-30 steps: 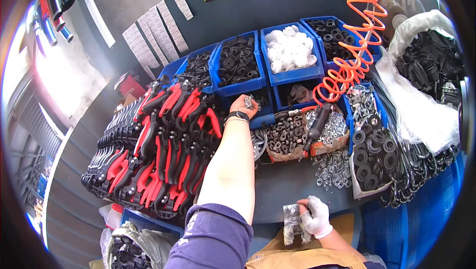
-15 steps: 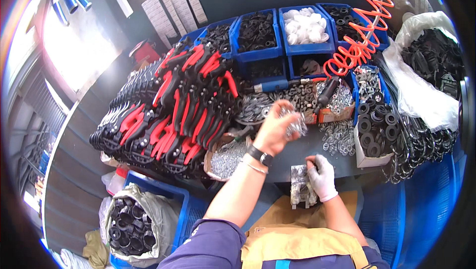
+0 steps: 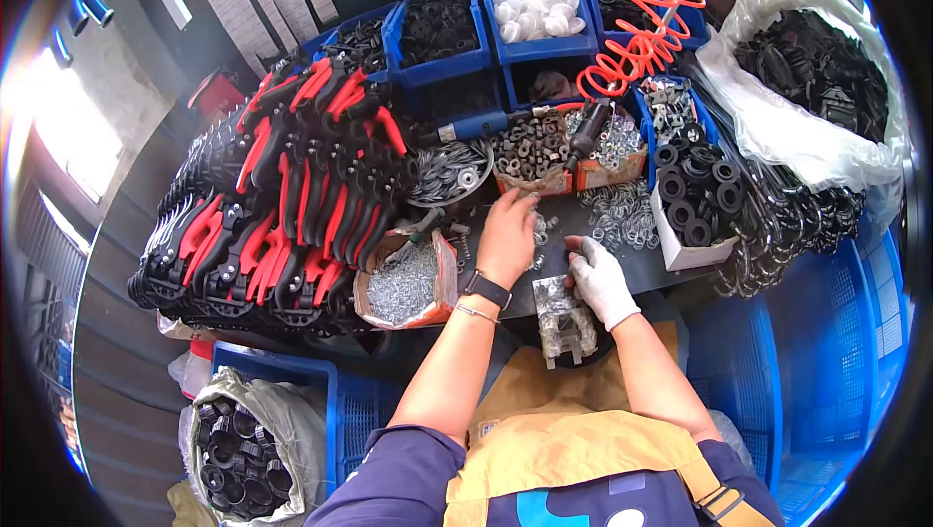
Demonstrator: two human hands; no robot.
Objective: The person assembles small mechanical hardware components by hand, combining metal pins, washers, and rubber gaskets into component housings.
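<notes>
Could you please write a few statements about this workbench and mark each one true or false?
1. The right hand wears a white glove. True.
2. The left hand is gloved too. False: it is bare, with a dark watch on its wrist.
3. The clear plastic bag of small parts lies by the right hand at the bench's near edge. True.
4. The coiled air hose is blue. False: it is orange.
5. The white round caps sit in a blue bin at the back. True.
6. The pile of hand tools on the left has green handles. False: the handles are red and black.
</notes>
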